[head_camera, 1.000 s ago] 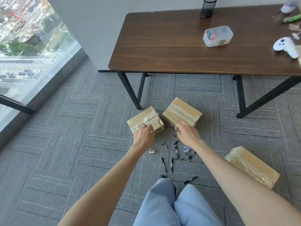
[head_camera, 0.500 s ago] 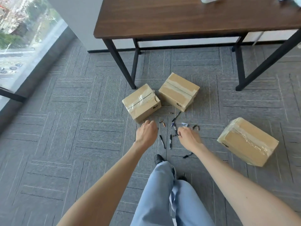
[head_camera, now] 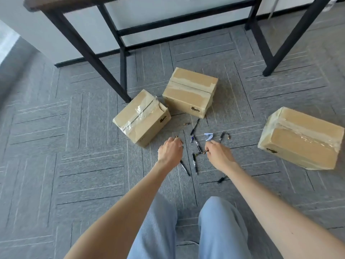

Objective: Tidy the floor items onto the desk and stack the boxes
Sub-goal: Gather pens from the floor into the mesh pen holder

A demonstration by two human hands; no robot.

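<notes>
Early in the job, by the look of it. Nothing stacked so far: left box (head_camera: pixel 140 116) on the carpet floor (head_camera: pixel 74 165) just beside the middle box (head_camera: pixel 188 92), right box (head_camera: pixel 300 139) well apart from both, none resting on another. Pens (head_camera: pixel 195 126) strewn on the floor between the boxes and the knees, with a blue-and-white clip (head_camera: pixel 208 136) and a few small brass bits (head_camera: pixel 186 124) among them. Table (head_camera: pixel 56 2) visible only as a front edge and black legs. Top out of view, so no telling what sits up there.

Left hand (head_camera: pixel 170 150) low over the floor, knuckles up, fingers curled down near one pen. Impossible to tell whether gripping anything. Right hand (head_camera: pixel 217 154) also low, thumb and forefinger seemingly pinched on a brass piece (head_camera: pixel 205 151) beside another pen.

Left to do, judging from this: gather nearly all the small things, carry them to the table, then stack the three boxes.

As for containers: all three boxes taped shut, contents hidden. Tape on the left box wrinkled, one flap corner slightly lifted, nothing showing inside.
</notes>
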